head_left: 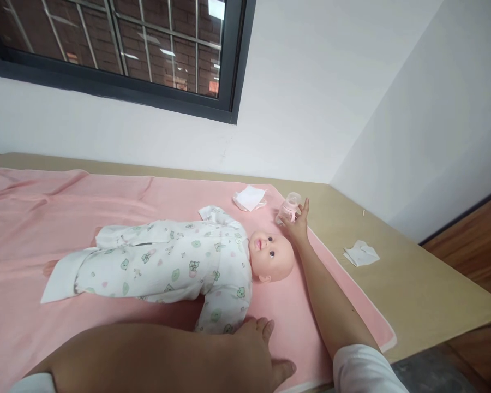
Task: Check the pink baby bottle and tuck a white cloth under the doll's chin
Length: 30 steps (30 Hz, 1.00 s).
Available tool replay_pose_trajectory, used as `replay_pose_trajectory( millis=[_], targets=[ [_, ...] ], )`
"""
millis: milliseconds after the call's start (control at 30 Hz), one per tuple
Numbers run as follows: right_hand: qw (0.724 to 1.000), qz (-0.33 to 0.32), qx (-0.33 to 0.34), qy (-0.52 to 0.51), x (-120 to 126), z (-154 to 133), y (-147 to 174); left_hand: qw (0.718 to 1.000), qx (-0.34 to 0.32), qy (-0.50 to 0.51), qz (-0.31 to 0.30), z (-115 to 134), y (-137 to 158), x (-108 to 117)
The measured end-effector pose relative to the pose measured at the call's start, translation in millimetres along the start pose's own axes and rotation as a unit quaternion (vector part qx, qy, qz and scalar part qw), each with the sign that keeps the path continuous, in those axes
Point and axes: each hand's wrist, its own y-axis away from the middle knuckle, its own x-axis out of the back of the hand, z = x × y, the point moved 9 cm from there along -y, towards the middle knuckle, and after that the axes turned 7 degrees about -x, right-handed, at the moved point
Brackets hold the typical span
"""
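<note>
A baby doll (271, 255) in white pajamas (175, 262) with green and pink prints lies on its back, head to the right. Beyond its head, my right hand (298, 222) has its fingers around a small clear baby bottle (289, 208) with a pink collar and clear cap. The bottle looks tilted, near the blanket's edge; I cannot tell whether it touches the surface. My left hand (259, 349) is open, thumb apart from the fingers, low beside the doll's near sleeve. Part of that sleeve is hidden behind my left arm.
A pink blanket (180, 191) covers much of the wooden tabletop (396, 289). A pack of white tissues (249, 197) sits beyond the doll's shoulder, and a crumpled white tissue (360, 253) lies to the right. White walls and a barred window (233, 65) stand behind.
</note>
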Motion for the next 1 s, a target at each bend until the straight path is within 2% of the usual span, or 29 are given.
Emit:
replay_pose_trajectory(
  millis=[167,300,400,467,600,767,1000],
  targets=[
    [0.998,0.052,0.012,-0.036,14.5,1.5,-1.1,1.0,0.004,-0.021,-0.021,-1.7,-0.6,-6.6],
    [0.993,0.113,-0.014,0.01,32.5,9.3,-1.8,0.999,-0.006,-0.023,0.04,-2.2,-2.3,-13.2],
    [0.99,0.124,-0.049,0.038,40.8,22.6,-4.9,0.996,-0.005,-0.024,0.082,-2.9,-1.2,-15.7],
    [0.988,0.114,-0.07,0.076,42.1,32.4,-7.7,0.997,-0.003,-0.023,0.076,-2.6,-0.6,-16.0],
    [0.976,0.053,-0.094,0.192,33.5,46.6,-12.9,1.0,-0.002,-0.019,0.02,-1.6,-0.7,-14.5],
    [0.949,-0.02,-0.054,0.31,16.4,45.4,-14.9,0.999,-0.004,-0.006,0.045,-3.3,-2.4,-11.0],
    [0.938,-0.046,-0.039,0.342,8.6,45.4,-17.6,0.997,0.007,0.054,0.053,-6.6,-5.0,-16.1]
  ],
)
